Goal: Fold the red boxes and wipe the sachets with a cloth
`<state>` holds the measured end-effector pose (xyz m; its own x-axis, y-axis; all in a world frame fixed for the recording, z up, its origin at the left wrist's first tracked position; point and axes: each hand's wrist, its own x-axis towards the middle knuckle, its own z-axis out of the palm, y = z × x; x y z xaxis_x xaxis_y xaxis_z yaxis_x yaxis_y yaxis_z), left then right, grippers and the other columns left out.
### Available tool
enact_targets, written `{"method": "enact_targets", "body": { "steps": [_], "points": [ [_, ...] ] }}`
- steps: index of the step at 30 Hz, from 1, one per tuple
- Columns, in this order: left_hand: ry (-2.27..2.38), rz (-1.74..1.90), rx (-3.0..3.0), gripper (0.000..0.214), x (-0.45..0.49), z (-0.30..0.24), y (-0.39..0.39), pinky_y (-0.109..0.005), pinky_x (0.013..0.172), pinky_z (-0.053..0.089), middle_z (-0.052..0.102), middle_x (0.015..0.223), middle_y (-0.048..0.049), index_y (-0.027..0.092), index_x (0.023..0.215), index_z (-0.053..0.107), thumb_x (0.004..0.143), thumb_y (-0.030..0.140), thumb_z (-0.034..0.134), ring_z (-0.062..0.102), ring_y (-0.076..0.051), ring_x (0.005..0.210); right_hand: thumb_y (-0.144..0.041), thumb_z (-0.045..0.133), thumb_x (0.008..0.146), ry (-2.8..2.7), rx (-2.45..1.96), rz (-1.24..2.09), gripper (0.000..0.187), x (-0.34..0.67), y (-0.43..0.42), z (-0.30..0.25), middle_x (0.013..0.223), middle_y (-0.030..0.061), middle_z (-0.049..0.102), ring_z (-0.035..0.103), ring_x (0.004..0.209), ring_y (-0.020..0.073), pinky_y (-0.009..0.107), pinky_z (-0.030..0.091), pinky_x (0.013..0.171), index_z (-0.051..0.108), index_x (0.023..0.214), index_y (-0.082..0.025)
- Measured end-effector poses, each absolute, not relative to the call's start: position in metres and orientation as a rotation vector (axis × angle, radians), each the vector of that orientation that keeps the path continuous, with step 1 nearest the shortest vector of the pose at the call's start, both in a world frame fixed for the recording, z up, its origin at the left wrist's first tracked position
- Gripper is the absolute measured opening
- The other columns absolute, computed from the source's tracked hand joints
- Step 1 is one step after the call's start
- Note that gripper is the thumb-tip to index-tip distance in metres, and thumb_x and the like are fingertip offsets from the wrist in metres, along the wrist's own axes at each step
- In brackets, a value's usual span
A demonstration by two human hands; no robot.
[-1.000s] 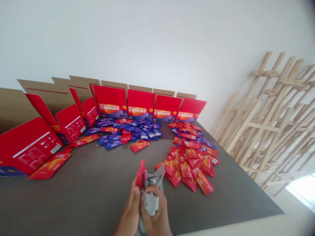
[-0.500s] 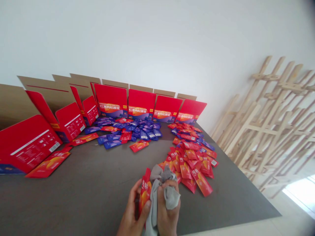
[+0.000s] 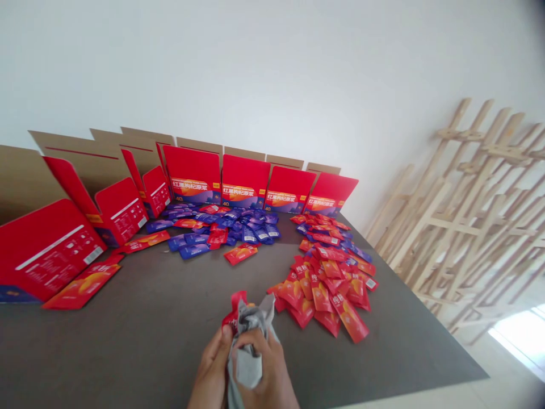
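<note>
Near the table's front edge my left hand [image 3: 214, 366] is closed on a red and orange sachet [image 3: 234, 311], its thumb lying along the near side. Bunched in the closed fingers of my right hand [image 3: 268, 363] is a grey cloth [image 3: 249, 366]. The cloth presses against the sachet and covers much of it, so only the sachet's upper left part shows. Just beyond my right hand lies a heap of red sachets [image 3: 321, 287], with some purple ones among them farther back.
Open red cartons [image 3: 244, 179] line the back of the grey table [image 3: 170, 324], and more red boxes [image 3: 121, 210] stand on the left. Purple sachets [image 3: 251, 221] lie before them. A large red packet [image 3: 87, 283] rests at left. Wooden easels [image 3: 460, 221] lean at right.
Both hands have shifted a little to the left. The grey cloth has moved across the sachet and now covers more of it.
</note>
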<state>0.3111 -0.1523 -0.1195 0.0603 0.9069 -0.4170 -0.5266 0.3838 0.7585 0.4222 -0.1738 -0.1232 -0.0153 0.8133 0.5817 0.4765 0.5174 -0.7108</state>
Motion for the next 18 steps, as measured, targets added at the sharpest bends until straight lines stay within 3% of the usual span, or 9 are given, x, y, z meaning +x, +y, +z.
{"method": "enact_targets", "body": {
  "steps": [6,13,15,18],
  "points": [
    [1.070,1.265,0.470,0.075,0.302,-0.115,-0.145,-0.046,0.105,0.056,0.081,0.109,-0.0099,0.019,0.101,0.080,0.051,0.074,0.089,0.070,-0.039,0.118,-0.004,0.061,0.070,-1.756,-1.144,0.514,0.033,0.422,-0.175,-0.126,0.089,-0.0010,0.066,0.066,0.072,0.0150,0.021,0.049,0.064,0.064,0.096,-0.026],
    [1.150,1.006,0.837,0.073,0.304,-0.140,-0.161,-0.052,0.123,0.036,0.080,0.114,-0.0138,0.022,0.097,0.083,0.061,0.085,0.074,0.057,-0.041,0.136,-0.017,0.062,0.091,-1.340,-1.098,0.357,0.007,0.427,-0.174,-0.143,0.078,0.0000,0.062,0.060,0.066,0.0158,0.025,0.049,0.062,0.061,0.092,-0.024],
    [1.139,0.970,0.904,0.069,0.304,-0.139,-0.162,-0.050,0.121,0.039,0.080,0.112,-0.0131,0.022,0.097,0.083,0.065,0.083,0.074,0.060,-0.040,0.133,-0.024,0.063,0.095,-1.143,-1.160,0.322,0.006,0.428,-0.178,-0.145,0.076,0.0001,0.061,0.059,0.064,0.0164,0.026,0.049,0.062,0.060,0.089,-0.023],
    [1.111,0.990,0.861,0.064,0.304,-0.129,-0.145,-0.043,0.103,0.055,0.081,0.104,-0.0102,0.020,0.104,0.080,0.072,0.075,0.074,0.070,-0.036,0.114,-0.034,0.066,0.094,-1.007,-1.216,0.259,0.018,0.435,-0.187,-0.150,0.074,0.0003,0.062,0.061,0.066,0.0178,0.029,0.049,0.065,0.059,0.082,-0.023]
  ]
}}
